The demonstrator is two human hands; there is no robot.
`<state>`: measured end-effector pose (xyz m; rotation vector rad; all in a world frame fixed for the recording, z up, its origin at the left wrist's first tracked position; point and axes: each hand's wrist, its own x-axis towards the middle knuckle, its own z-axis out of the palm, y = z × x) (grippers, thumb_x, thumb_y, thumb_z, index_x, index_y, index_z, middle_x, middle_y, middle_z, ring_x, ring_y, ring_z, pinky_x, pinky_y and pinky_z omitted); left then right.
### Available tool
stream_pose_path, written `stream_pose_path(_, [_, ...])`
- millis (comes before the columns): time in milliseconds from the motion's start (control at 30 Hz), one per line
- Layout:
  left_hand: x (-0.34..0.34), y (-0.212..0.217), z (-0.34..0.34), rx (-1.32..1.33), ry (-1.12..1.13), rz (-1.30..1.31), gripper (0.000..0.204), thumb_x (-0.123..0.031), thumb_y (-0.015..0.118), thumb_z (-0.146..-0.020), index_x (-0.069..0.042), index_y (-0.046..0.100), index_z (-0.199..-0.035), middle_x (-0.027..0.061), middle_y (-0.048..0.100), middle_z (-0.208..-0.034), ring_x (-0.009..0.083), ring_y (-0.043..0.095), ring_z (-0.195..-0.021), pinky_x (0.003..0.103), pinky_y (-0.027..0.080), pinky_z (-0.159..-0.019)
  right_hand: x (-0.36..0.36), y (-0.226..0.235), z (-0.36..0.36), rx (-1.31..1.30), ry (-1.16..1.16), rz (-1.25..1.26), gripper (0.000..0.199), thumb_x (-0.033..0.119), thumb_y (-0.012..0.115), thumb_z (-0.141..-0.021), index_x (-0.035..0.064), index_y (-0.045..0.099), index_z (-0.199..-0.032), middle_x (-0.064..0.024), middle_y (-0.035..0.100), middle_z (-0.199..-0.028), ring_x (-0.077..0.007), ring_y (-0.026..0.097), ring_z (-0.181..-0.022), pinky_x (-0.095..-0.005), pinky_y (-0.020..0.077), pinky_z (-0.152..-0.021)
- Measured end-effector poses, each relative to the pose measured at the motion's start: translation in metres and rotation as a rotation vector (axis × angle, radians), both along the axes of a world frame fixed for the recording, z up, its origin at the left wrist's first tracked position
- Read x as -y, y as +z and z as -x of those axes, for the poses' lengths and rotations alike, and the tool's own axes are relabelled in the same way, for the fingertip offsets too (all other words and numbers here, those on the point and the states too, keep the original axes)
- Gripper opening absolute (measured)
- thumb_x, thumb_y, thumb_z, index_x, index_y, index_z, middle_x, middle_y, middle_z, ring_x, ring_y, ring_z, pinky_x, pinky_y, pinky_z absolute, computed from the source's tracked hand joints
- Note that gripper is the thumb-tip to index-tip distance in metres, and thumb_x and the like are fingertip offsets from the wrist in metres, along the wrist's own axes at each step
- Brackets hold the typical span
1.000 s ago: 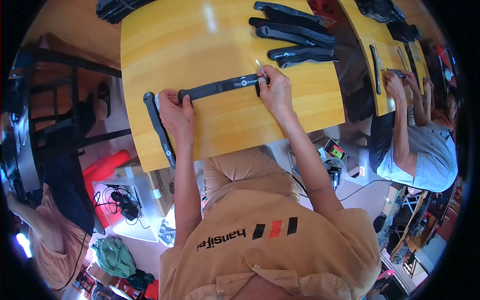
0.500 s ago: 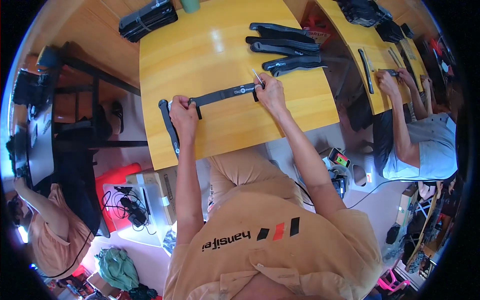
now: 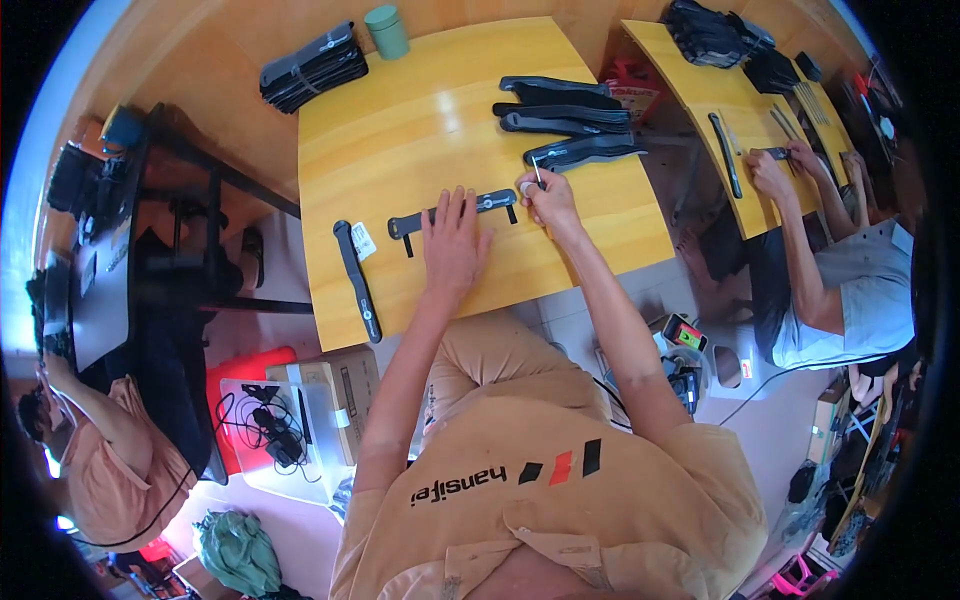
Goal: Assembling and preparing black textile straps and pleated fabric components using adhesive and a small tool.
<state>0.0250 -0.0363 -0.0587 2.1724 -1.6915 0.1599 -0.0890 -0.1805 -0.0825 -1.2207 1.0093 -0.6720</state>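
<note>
A black strap lies crosswise on the yellow table, a short black tab sticking out toward me near each end. My left hand rests over its middle, palm down with fingers stretched out. Just past the strap's right end is my right hand, its fingers closed around a slim pointed metal tool that points away from me. The tool's handle is mostly hidden in the fingers. Left of these, a second black strap lies lengthwise, beside a small white label.
Several black straps are piled at the table's far right. A bundled stack of straps and a green canister stand far left. At a neighbouring table on the right, a co-worker's hands handle a dark piece. A bin with cables stands lower left.
My left hand has let go of the strap's left end and now lies flat on its middle. My right hand has moved off the right end, still with the tool.
</note>
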Motion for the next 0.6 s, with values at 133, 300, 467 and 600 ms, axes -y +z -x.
stream_pose_path(133, [0.001,-0.016,0.006,-0.036,-0.063,-0.122,0.067,-0.040,0.053,-0.084,-0.008,0.030,-0.138,0.0149,0.025,-0.143,0.0297,0.020,-0.134,0.053,0.016,-0.105,0.000,0.000,-0.002,-0.036,0.007,0.024,0.008,0.004,0.051,-0.082,0.0038,0.059,-0.082,-0.0014,0.052,-0.056,-0.0057,0.039,-0.036,-0.0210,0.0281,-0.031])
stream_pose_path(300, [0.002,-0.018,0.011,-0.023,-0.054,-0.136,0.072,-0.047,0.053,-0.082,-0.010,0.028,-0.139,0.0150,0.021,-0.145,0.0312,0.019,-0.134,0.054,0.014,-0.105,0.000,0.000,0.001,-0.024,-0.005,0.046,0.008,0.005,0.054,-0.077,0.0031,0.061,-0.079,-0.0032,0.053,-0.055,-0.0078,0.043,-0.036,-0.0230,0.0304,-0.032])
stream_pose_path(467, [0.002,-0.017,0.011,-0.048,-0.058,-0.158,0.075,-0.052,0.052,-0.081,-0.013,0.027,-0.140,0.0145,0.020,-0.146,0.0311,0.018,-0.134,0.054,0.013,-0.106,0.005,-0.003,0.004,-0.018,0.041,-0.009,0.011,0.005,0.054,-0.078,0.0033,0.063,-0.083,-0.0055,0.053,-0.053,-0.0135,0.048,-0.039,-0.0270,0.0371,-0.037])
stream_pose_path(600, [-0.001,-0.018,0.009,-0.071,-0.052,-0.136,0.077,-0.055,0.052,-0.080,-0.013,0.028,-0.140,0.0149,0.020,-0.146,0.0301,0.018,-0.134,0.054,0.013,-0.106,-0.018,0.007,0.004,-0.270,0.054,0.828,0.020,0.006,0.054,-0.076,0.0060,0.064,-0.093,-0.0102,0.055,-0.071,-0.0275,0.057,-0.058,-0.0378,0.0466,-0.055])
